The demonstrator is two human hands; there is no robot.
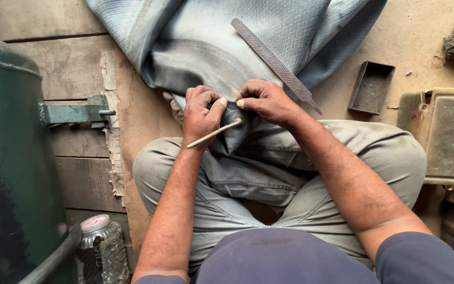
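While both hands pinch a fold of the tube [211, 47] to keep it taut, left hand [202, 113] also grips a stick [214, 133]; a file [277, 64] rests on the tube beyond the right hand [269, 101].

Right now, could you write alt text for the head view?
Two hands, left hand and right hand, pinch a fold of grey rubber tube over the person's lap; the left also holds a thin stick. A metal file lies on the tube.
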